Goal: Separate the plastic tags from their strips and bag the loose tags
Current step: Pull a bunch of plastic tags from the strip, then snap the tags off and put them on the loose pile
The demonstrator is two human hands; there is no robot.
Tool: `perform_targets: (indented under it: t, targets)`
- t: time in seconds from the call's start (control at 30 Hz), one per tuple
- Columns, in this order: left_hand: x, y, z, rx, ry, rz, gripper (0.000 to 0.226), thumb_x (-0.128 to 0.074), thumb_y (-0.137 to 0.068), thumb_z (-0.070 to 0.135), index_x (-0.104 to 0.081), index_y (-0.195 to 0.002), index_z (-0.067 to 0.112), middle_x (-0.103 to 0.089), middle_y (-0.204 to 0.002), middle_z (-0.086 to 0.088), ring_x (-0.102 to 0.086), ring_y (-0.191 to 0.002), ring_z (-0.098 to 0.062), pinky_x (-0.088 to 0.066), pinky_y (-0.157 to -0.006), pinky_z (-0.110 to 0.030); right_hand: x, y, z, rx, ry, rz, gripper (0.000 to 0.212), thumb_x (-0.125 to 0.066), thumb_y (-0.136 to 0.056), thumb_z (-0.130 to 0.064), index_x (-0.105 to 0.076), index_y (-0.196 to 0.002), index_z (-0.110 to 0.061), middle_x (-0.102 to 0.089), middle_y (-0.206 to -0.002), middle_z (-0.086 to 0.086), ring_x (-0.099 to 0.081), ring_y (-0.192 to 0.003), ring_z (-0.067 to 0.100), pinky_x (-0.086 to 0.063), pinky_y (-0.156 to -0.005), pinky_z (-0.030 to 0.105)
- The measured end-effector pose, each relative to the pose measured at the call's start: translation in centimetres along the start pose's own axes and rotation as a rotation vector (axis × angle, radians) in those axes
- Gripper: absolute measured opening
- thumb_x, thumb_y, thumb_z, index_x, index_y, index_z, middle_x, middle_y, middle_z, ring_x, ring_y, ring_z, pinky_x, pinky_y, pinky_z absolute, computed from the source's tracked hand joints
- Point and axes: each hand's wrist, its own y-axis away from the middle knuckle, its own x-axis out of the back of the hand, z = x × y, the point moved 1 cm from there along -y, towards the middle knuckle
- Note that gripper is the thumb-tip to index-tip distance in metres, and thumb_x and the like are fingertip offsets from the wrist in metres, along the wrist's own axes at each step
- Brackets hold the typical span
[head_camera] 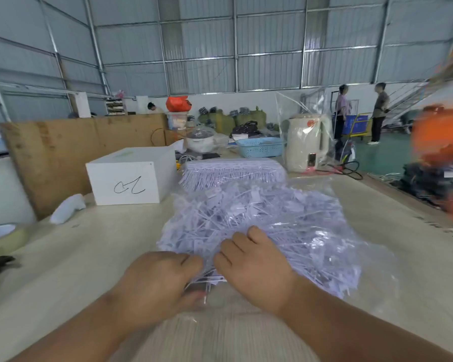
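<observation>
Worktable (89, 257): pale wood-grain top, seen from above and behind the hands.

Clear plastic bag (372, 257): flat on the table centre, filled with loose white plastic tags (259, 212) lying criss-cross in a heap; near edge under both hands.

Left hand (157, 280): at the bag's near left corner, fingers curled down around a bunch of tags at the bag's edge, thumb tucked beneath; grips tags and film together.

Right hand (256, 270): just beside the left, knuckles up, fingers bent and pressed into the heap through or at the bag's mouth; whether film or tags lie under the fingertips, cannot tell.

Stack of tag strips (233, 169): unseparated, in neat flat layers, directly behind the bag, touching its far edge.

White box (127, 178): left of the strips, a handwritten black mark on its front face.

White cloth or glove (67, 209): crumpled, near the box's left front corner.

Tape roll (3, 236): at the table's left edge.

Cardboard sheet (53, 158): upright behind the box.

Cream electric kettle (306, 142): far right of the strips, wrapped in clear film.

Blue plastic basket (260, 147): between strips and kettle, farther back.

Two standing persons (361, 111): far right background, beside a blue trolley.
</observation>
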Motion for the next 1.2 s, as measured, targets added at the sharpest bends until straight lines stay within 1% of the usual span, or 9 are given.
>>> perform_targets:
  t: [0.17, 0.27, 0.37, 0.47, 0.6, 0.77, 0.9, 1.03, 1.2]
  targets:
    - [0.1, 1.0, -0.4, 0.168, 0.009, -0.086, 0.046, -0.089, -0.054, 0.038, -0.047, -0.067, 0.023, -0.055, -0.055, 0.009, -0.056, -0.045, -0.02, -0.034, -0.035, -0.021, 1.0, -0.6, -1.5, -0.017, -0.057, -0.188, 0.014, -0.054, -0.067, -0.012, -0.061, -0.067, -0.023, -0.058, -0.066, -0.004, -0.056, -0.06, 0.016, -0.042, -0.053, 0.026]
    - [0.1, 0.8, -0.7, 0.225, -0.021, -0.107, 0.037, -0.082, -0.062, 0.037, -0.049, -0.066, 0.022, -0.056, -0.055, 0.006, -0.058, -0.046, -0.023, -0.035, -0.036, -0.022, 1.7, -0.2, -2.0, -0.025, -0.066, -0.212, 0.008, -0.068, -0.07, -0.025, -0.065, -0.076, -0.021, -0.059, -0.074, -0.002, -0.057, -0.069, 0.02, -0.048, -0.069, 0.032]
    - [0.3, 0.9, -1.5, 0.347, -0.007, -0.132, 0.028, -0.071, -0.075, 0.042, -0.052, -0.072, 0.023, -0.063, -0.065, 0.003, -0.063, -0.059, -0.026, -0.036, -0.044, -0.025, 2.5, 0.1, -1.9, -0.032, -0.059, -0.144, 0.015, -0.051, -0.078, -0.011, -0.065, -0.082, -0.015, -0.057, -0.077, 0.001, -0.055, -0.074, 0.022, -0.049, -0.081, 0.038]
    - [0.6, 1.1, -2.1, 0.483, 0.052, -0.228, 0.028, -0.06, -0.08, 0.05, -0.042, -0.078, 0.029, -0.065, -0.085, 0.003, -0.064, -0.082, -0.023, -0.042, -0.058, -0.031, 2.7, 0.5, -1.0, -0.053, -0.075, -0.135, 0.025, -0.045, -0.077, -0.006, -0.067, -0.086, -0.014, -0.062, -0.083, 0.003, -0.055, -0.067, 0.021, -0.049, -0.071, 0.033]
    - [0.7, 0.4, -1.4, 0.61, 0.086, -0.271, 0.036, -0.047, -0.067, 0.061, -0.035, -0.074, 0.027, -0.055, -0.075, 0.007, -0.054, -0.072, -0.017, -0.033, -0.051, -0.027, 2.7, 1.2, 0.7, -0.058, -0.143, -0.208, 0.023, -0.069, -0.052, -0.007, -0.065, -0.073, -0.016, -0.058, -0.069, 0.0, -0.053, -0.058, 0.019, -0.04, -0.059, 0.028]
    - [0.7, -2.3, 0.9, 0.553, -0.249, -0.202, 0.047, -0.057, -0.079, 0.04, -0.039, -0.12, 0.025, -0.057, -0.108, 0.002, -0.056, -0.101, -0.022, -0.04, -0.077, -0.035, 2.2, 0.5, 0.7, -0.106, -0.212, -0.289, 0.03, -0.074, -0.041, -0.004, -0.063, -0.066, -0.017, -0.056, -0.067, 0.0, -0.054, -0.061, 0.02, -0.044, -0.06, 0.027]
    - [1.8, -3.3, 1.2, 0.506, -0.245, -0.106, 0.024, -0.074, -0.066, 0.016, -0.059, -0.084, 0.016, -0.063, -0.072, -0.004, -0.061, -0.066, -0.026, -0.035, -0.054, -0.029, 2.8, -0.4, 1.3, -0.17, -0.213, -0.214, 0.017, -0.065, -0.052, -0.001, -0.06, -0.061, -0.014, -0.058, -0.079, 0.005, -0.055, -0.073, 0.027, -0.038, -0.075, 0.034]
    - [2.1, -2.7, -0.1, 0.411, -0.125, 0.07, 0.029, -0.083, -0.059, 0.01, -0.054, -0.063, 0.01, -0.053, -0.056, -0.007, -0.054, -0.048, -0.03, -0.032, -0.043, -0.026, 3.5, -1.0, 2.2, -0.256, -0.119, -0.225, 0.027, -0.064, -0.055, 0.001, -0.066, -0.08, -0.011, -0.061, -0.096, 0.01, -0.058, -0.087, 0.031, -0.041, -0.09, 0.044]
    - [2.4, -0.7, -0.5, 0.29, -0.049, 0.147, 0.03, -0.078, -0.074, 0.018, -0.05, -0.063, 0.013, -0.051, -0.057, -0.002, -0.054, -0.049, -0.029, -0.039, -0.04, -0.028, 3.6, -1.0, 3.5, -0.357, -0.051, -0.435, 0.058, -0.072, -0.035, 0.0, -0.067, -0.093, -0.006, -0.06, -0.075, 0.01, -0.059, -0.065, 0.03, -0.051, -0.066, 0.043]
